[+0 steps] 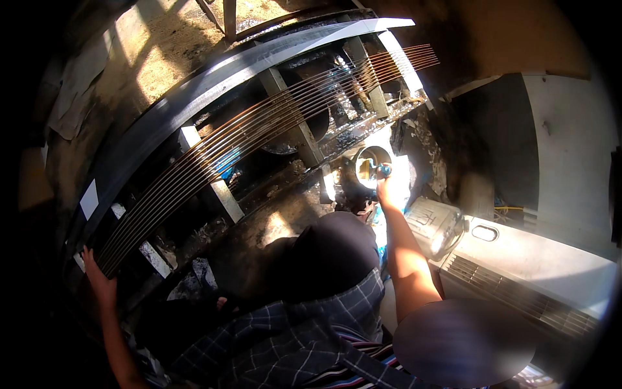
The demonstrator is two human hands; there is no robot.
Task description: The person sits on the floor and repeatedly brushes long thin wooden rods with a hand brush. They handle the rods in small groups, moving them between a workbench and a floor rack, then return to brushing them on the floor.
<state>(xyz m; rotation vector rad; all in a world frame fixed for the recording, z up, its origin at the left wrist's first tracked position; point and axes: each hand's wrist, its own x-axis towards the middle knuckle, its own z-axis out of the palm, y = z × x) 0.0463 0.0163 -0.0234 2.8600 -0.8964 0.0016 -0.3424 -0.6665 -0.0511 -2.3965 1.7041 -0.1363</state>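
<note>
Thin metal rods (253, 123) lie side by side in a long row across a dark frame (288, 104) with pale crossbars. At their lower left end is my left hand (100, 282), its fingers stretched out beside the rod tips. My right hand (391, 189) is closed around the blue handle of what looks like a small paint roller (384, 170). Its bent wire reaches into an open round can (357, 170) with something yellowish inside. How far the roller head dips into the can is hidden.
A wide grey strip (214, 81) runs along the frame's far side. Right of my arm, a large clear jar (435, 227) lies near a white casing (518, 249) with a slotted grille. Sunlit, stained floor (172, 45) shows beyond the frame. My dark knee (337, 243) juts in close by.
</note>
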